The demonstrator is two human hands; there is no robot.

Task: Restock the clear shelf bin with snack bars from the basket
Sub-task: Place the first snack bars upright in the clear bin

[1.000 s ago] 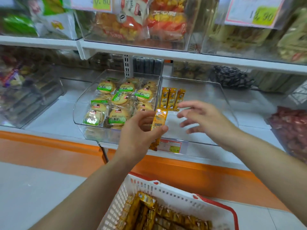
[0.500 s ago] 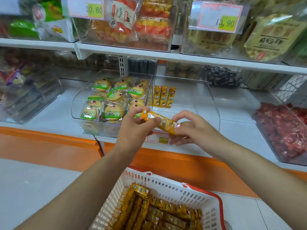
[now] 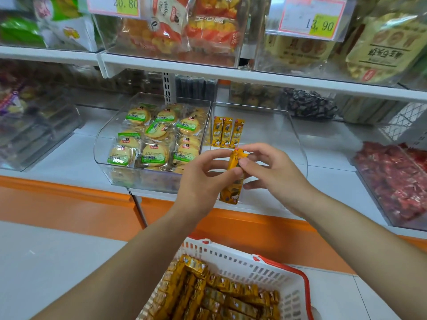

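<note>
Both hands pinch one orange-yellow snack bar (image 3: pixel 233 181), held nearly upright in front of the clear shelf bin (image 3: pixel 298 144). My left hand (image 3: pixel 203 179) grips its middle from the left. My right hand (image 3: pixel 270 172) holds its top end from the right. Three matching bars (image 3: pixel 227 133) stand side by side at the bin's back left. Below, a white basket with a red rim (image 3: pixel 245 266) holds several more bars (image 3: pixel 212 294).
A second clear bin (image 3: pixel 104 155) of round wrapped biscuits sits just left of the bar bin. A bin of red-wrapped sweets (image 3: pixel 397 179) is at the right. An upper shelf (image 3: pixel 231 75) with price tags overhangs the bins. An orange ledge (image 3: pixel 265 227) runs below.
The bar has turned from lying across between the hands to nearly upright. Both hands have risen slightly toward the bin's front; the right hand now pinches the bar's top.
</note>
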